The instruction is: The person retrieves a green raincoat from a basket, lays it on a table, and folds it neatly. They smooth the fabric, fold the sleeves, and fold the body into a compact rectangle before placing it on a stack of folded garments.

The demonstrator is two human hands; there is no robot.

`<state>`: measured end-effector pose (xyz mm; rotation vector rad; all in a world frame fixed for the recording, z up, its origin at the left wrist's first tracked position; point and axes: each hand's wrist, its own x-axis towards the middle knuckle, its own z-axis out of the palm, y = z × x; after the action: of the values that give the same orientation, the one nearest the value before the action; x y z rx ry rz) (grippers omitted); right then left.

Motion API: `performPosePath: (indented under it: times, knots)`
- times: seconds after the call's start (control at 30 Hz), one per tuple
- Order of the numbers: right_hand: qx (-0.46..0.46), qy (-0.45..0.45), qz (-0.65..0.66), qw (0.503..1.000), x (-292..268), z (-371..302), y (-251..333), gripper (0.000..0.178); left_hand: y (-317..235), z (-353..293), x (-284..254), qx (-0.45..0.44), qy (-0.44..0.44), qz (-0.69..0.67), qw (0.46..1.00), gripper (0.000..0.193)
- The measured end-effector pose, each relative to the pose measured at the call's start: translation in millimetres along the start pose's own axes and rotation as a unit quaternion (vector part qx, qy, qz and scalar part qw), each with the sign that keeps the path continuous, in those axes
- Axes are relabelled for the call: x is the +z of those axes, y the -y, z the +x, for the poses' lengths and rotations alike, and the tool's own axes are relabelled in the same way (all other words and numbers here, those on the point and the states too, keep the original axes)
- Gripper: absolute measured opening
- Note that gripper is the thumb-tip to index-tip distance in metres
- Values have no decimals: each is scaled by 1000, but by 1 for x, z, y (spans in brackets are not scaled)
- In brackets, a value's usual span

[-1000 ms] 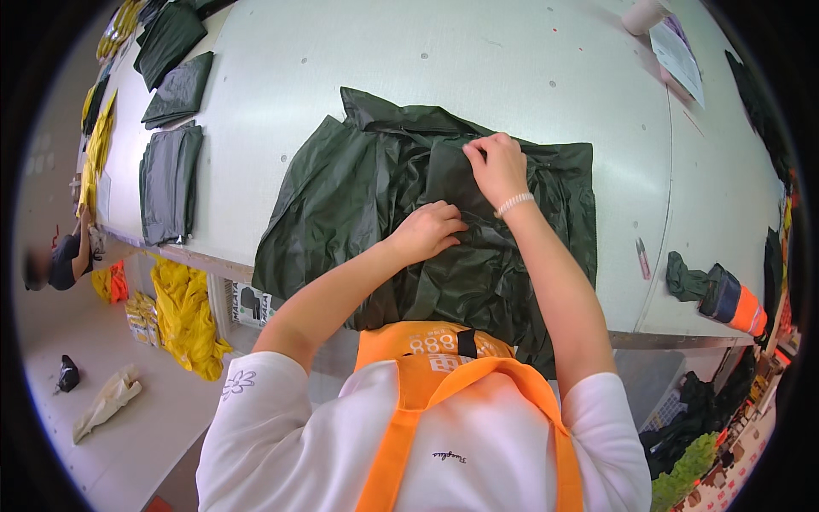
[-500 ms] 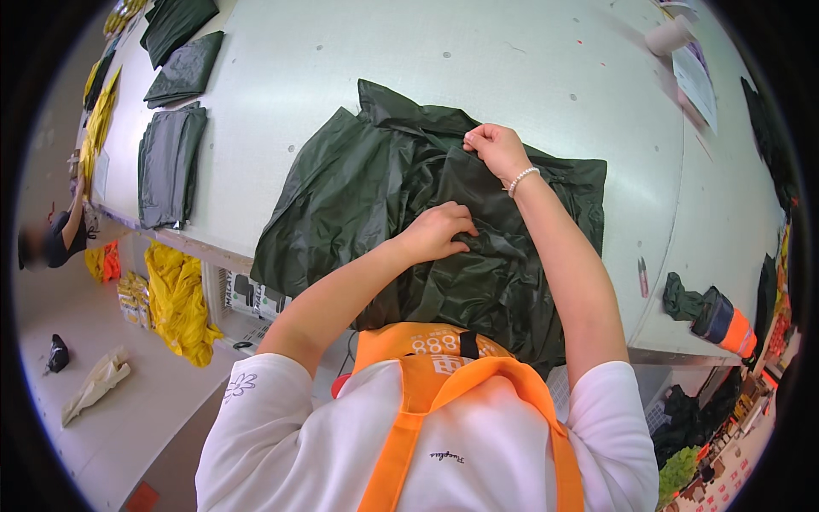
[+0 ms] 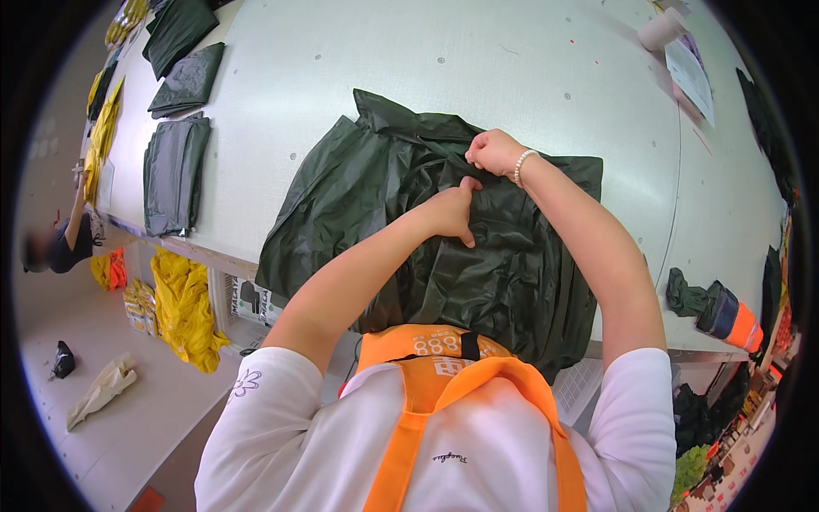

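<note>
A shiny dark green garment, like a rain jacket, lies spread and wrinkled over the table's near side, its lower part hanging toward my apron. My right hand, with a beaded bracelet at the wrist, is closed in a pinch at the garment's upper middle, beside a folded-over edge. Just below and left of it, my left hand rests on the fabric with thumb and fingers spread apart. The fabric under both hands is partly hidden by them.
Folded dark green garments are stacked on the table's left side. A white roll and papers lie at the far right. An orange and navy bundle sits near the right edge. Yellow garments hang below left; another person works there.
My left hand has moved up and right, closer to my right hand, and its thumb and fingers have spread. The right hand keeps its pinch in nearly the same place.
</note>
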<state>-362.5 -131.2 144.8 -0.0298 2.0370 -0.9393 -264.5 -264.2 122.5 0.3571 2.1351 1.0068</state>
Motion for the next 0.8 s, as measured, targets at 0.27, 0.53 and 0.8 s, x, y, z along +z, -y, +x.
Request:
performPosePath:
  times: [0.27, 0.53, 0.8]
  knots:
    - [-120, 149, 143, 971, -43, -109, 7, 8, 2, -3, 1, -8, -11, -12, 1000, 94]
    - [-276, -151, -187, 930, 87, -170, -73, 19, 9, -2, 1, 12, 22, -25, 999, 65]
    - [-284, -296, -196, 891, 95, -100, -102, 23, -6, -9, -1, 127, -135, 132, 974, 32]
